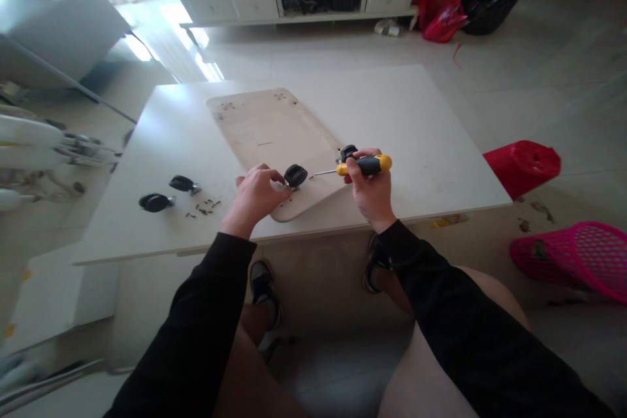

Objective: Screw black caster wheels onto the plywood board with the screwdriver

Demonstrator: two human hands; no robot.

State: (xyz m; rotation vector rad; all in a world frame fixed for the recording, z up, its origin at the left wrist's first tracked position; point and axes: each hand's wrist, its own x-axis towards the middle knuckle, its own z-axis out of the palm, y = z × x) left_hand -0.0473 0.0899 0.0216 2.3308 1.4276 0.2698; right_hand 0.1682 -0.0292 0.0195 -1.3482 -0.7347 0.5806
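Observation:
My left hand (261,197) pinches a black caster wheel (296,176) by its metal base at the near left corner of a beige plastic board (313,199). In my right hand (371,192) is a yellow-and-black screwdriver (367,165). Its shaft points left, and a tiny screw (311,177) appears at the tip, close to the caster. Another black caster (348,152) stands on the board's right corner, partly hidden by my right fingers. Two loose casters, one nearer (155,202) and one farther (183,183), lie on the table to the left, beside several small screws (203,208).
The white table (392,104) carries everything, its front edge close to my knees. A thin metal pin (264,144) rests on the board. To the right on the floor are a red bucket (522,166) and a pink mesh basket (573,258). A white cabinet (255,6) stands beyond.

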